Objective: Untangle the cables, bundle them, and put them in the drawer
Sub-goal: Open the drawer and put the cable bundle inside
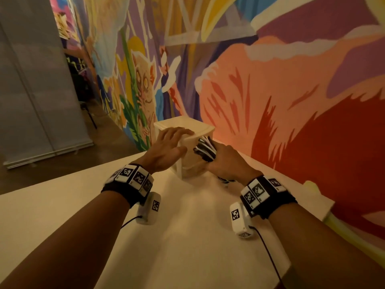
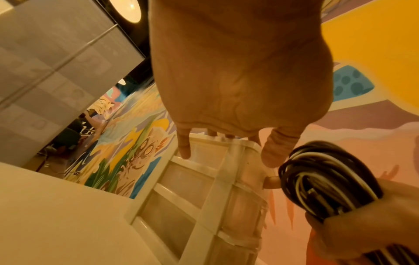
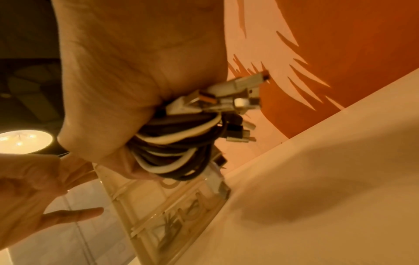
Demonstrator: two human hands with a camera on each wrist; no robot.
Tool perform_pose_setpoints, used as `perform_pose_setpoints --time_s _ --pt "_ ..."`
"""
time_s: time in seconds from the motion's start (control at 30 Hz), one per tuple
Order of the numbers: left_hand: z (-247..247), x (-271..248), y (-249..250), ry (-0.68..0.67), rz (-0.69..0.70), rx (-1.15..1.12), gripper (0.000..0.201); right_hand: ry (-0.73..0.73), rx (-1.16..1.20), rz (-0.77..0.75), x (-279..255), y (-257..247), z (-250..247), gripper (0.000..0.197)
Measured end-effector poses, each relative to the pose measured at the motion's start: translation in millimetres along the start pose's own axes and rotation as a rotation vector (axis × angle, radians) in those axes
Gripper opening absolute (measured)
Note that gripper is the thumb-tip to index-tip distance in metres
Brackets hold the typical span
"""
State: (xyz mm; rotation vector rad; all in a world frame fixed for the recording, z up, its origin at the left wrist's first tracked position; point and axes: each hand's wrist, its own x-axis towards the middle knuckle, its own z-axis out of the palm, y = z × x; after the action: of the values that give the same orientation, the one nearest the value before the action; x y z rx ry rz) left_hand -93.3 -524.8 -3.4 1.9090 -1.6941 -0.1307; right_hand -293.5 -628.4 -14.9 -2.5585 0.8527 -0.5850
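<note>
A small white plastic drawer unit (image 1: pixel 193 163) stands on the table against the mural wall, and its drawers look pushed in. My left hand (image 1: pixel 168 147) lies flat on its top with straight, spread fingers (image 2: pixel 184 147). My right hand (image 1: pixel 227 163) grips a coiled bundle of black and white cables (image 1: pixel 205 150) just in front of the unit's upper drawers. In the left wrist view the cable bundle (image 2: pixel 322 179) sits beside the drawer unit (image 2: pixel 204 197), and a right fingertip (image 2: pixel 272 182) touches the top drawer's front. Several connectors (image 3: pixel 238 89) stick out of the right hand (image 3: pixel 124 80).
The cream table (image 1: pixel 187 236) runs toward me, with its left edge dropping to the floor. A colourful mural wall (image 1: pixel 291 101) stands close behind and to the right of the unit. Grey panels (image 1: pixel 31 80) stand at the far left.
</note>
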Motion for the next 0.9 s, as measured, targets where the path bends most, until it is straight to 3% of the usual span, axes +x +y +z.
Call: perform_pose_setpoints --time_s 0.13,0.27,0.43,0.57,0.77,0.9 --pt "13 8 -11 0.059 0.055 0.068 0.056 -0.073 -0.106 0.015 4 2 -7 0.067" --pt "25 9 -24 0.128 0.222 0.372 0.049 -0.14 -0.222 -0.002 5 -4 -24 0.092" --pt "26 10 -18 0.113 0.13 0.282 0.062 -0.182 -0.295 0.0 -4 -5 -45 0.089" --pt "30 15 -30 0.124 0.054 0.195 0.057 -0.247 -0.298 0.02 -16 3 -67 0.08" --pt "30 16 -29 0.118 0.087 0.239 0.059 -0.107 -0.15 -0.019 -27 -2 -95 0.065" --pt "22 10 -14 0.134 0.132 0.261 0.048 -0.203 -0.143 -0.076 -18 -20 -88 0.058"
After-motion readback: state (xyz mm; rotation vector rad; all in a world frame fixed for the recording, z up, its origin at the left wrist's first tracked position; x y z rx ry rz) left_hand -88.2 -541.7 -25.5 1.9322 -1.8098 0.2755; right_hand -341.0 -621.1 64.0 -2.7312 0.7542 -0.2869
